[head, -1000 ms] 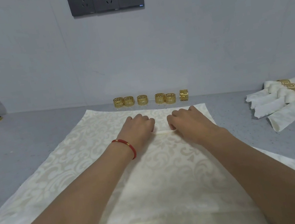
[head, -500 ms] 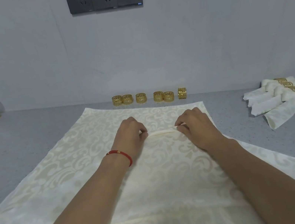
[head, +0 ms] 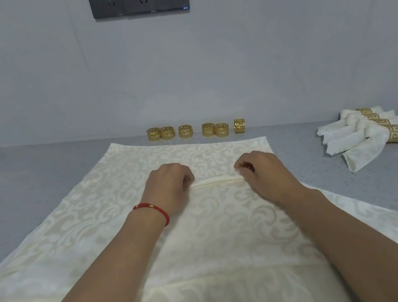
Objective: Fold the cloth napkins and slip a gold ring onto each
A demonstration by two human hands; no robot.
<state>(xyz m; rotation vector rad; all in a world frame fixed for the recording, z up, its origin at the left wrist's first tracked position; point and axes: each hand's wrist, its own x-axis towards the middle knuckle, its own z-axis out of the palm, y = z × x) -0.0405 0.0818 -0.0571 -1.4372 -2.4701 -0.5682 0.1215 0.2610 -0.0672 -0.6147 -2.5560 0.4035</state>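
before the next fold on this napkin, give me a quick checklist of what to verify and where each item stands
1. Both hands on the pleat: left hand and right hand pinch the raised fold at each end. Ok.
2. Fold straight between the hands: ok.
3. Napkin flat ahead of the fold: far strip lies smooth. Ok.
4. Near part of napkin flat: a crease runs across by the forearms; arms hide part. Cannot tell.
5. Gold rings clear of the cloth: six stand by the wall, beyond the far edge. Ok.
6. Finished napkins out of the way: piled at right, apart. Ok.
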